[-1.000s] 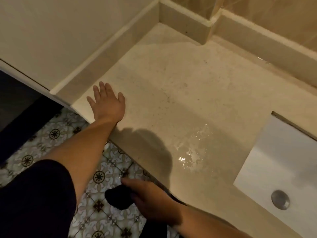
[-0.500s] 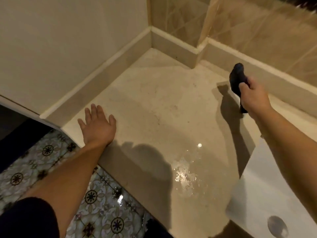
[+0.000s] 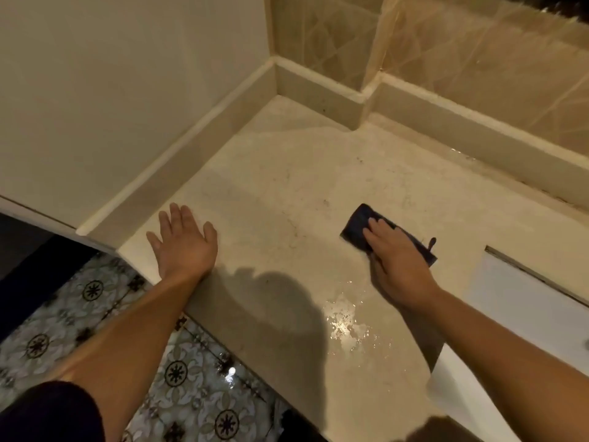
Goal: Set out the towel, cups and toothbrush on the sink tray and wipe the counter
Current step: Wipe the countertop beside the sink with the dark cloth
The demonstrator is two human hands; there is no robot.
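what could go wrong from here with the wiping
1. The dark cloth under the right hand lies beyond the puddle; strokes kept there may miss the water.
2. The left hand leans near the counter edge; it may slip if water spreads that way.

tabletop: the pale cream, faintly veined stone tabletop (image 3: 271, 173) carries small dark specks; a glossy wet patch (image 3: 345, 323) near the front shines white
cloth: the folded dark navy, almost black wiping cloth (image 3: 357, 226) is plain, with no pattern
sink: the rectangular white basin (image 3: 526, 298) is plain, with a thin dark line along its far rim
floor: the glossy pale grey-white floor tiles (image 3: 95, 301) repeat dark round medallions amid leaf-like shapes
wall tiles: the tan, marbled glossy wall tiles (image 3: 478, 74) show pale diagonal streaks
side wall: the smooth cream side wall (image 3: 111, 90) is plain
sleeve: the dark, near-black short sleeve (image 3: 47, 413) is plain
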